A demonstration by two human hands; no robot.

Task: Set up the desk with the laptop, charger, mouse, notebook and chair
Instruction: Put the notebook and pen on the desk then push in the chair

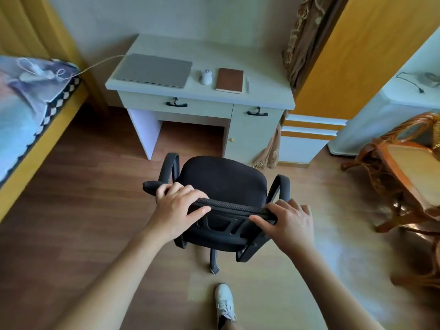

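Chair (223,179) base mostly hidden under seat; wicker furniture (404,177) blurred, cut by right edge.

bed (28,110) left | wicker chair (404,177) right | white shoe (225,303) on floor

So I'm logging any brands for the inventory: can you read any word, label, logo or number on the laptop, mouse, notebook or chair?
None can be read.
Closed grey laptop: lid plain, no logo visible.
White mouse: too small and blurred to tell.
Brown notebook: cover shows no text.
Black swivel chair, held at the backrest by left hand and right hand: no label visible.
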